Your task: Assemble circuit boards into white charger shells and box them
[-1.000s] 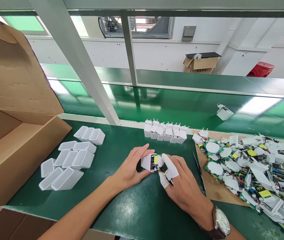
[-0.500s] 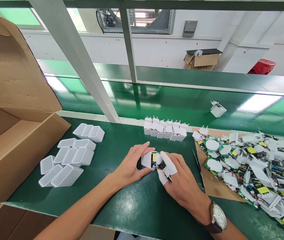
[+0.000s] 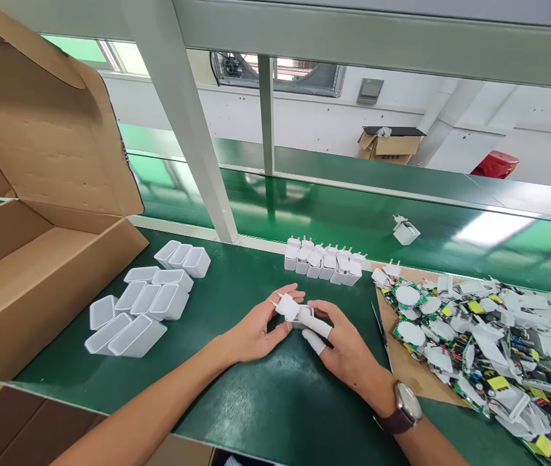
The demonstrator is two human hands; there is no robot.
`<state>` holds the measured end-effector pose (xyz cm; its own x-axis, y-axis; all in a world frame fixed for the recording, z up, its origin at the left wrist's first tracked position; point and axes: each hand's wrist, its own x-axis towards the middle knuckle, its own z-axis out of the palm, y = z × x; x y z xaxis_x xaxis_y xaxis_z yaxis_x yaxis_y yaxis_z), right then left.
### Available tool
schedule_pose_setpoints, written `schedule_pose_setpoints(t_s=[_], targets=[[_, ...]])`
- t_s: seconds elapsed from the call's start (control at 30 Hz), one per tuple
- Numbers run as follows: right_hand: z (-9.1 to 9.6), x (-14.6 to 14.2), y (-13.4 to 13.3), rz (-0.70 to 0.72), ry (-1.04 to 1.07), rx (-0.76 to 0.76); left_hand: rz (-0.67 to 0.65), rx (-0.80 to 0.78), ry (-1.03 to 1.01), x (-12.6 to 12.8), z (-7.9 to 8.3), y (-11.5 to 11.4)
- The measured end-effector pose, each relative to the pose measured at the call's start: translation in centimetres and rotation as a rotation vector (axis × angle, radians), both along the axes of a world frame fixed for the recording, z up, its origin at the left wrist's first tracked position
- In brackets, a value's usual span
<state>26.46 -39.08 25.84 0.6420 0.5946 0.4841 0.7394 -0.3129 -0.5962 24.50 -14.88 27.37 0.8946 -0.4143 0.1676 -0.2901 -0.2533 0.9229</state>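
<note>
A white power adapter (image 3: 305,314) is between my two hands above the green table. Its cap with metal prongs (image 3: 287,307) leans to the left over the open end of the housing. My left hand (image 3: 256,329) grips the adapter from the left, thumb in front and fingers behind. From the right, my right hand (image 3: 346,340) has its index finger on the cap and another finger at the housing's far side. White finger cots cover its index finger and thumb. The circuit board inside is mostly hidden.
Several empty white housings (image 3: 142,336) stand at left beside an open cardboard box (image 3: 56,259). A row of capped adapters (image 3: 324,264) stands at the back. At right, circuit boards (image 3: 479,349) are heaped on cardboard, with tweezers (image 3: 381,333) alongside. One adapter (image 3: 406,231) lies beyond the ledge.
The circuit board that showed between my hands has gone into the white housing, and the pronged cap now lies tilted over its opening. The camera view has shifted.
</note>
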Motion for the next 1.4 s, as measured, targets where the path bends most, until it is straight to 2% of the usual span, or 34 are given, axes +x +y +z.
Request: schedule_pose_setpoints(t_s=[0.17, 0.33, 0.57, 0.73, 0.9, 1.03, 1.1, 1.27, 1.33, 1.4], targets=[[-0.1, -0.1, 1.1, 0.016, -0.073, -0.026, -0.032, -0.068, 0.079, -0.3, 0.1, 0.1], [0.9, -0.4, 1.4, -0.066, -0.117, 0.036, -0.032, -0.080, -0.031, -0.8, 0.3, 0.0], [-0.7, -0.1, 1.2, -0.008, -0.100, -0.040, 0.004, -0.020, -0.122, -0.7, 0.1, -0.3], [-0.5, -0.5, 1.4, -0.044, -0.104, -0.011, 0.021, 0.033, -0.262, -0.5, -0.1, 0.1], [-0.4, -1.0, 1.6, -0.064, -0.092, -0.127, 0.128, 0.094, -0.438, -0.6, 0.1, -0.2], [-0.8, -1.1, 1.7, -0.065, -0.095, -0.191, 0.171, 0.074, -0.446, -0.5, 0.1, -0.4], [-0.8, -1.1, 1.6, -0.050, -0.078, -0.163, 0.185, 0.069, -0.443, -0.5, 0.2, -0.3], [-0.3, -0.6, 1.3, -0.035, 0.082, 0.037, 0.216, 0.070, -0.376, -0.3, 0.4, -0.2], [-0.1, -0.6, 1.3, -0.036, 0.125, 0.046, 0.220, 0.061, -0.340, -0.4, 0.3, -0.1], [0.1, -0.7, 1.4, -0.033, 0.101, -0.007, 0.223, 0.052, -0.313, -0.4, 0.2, -0.1]])
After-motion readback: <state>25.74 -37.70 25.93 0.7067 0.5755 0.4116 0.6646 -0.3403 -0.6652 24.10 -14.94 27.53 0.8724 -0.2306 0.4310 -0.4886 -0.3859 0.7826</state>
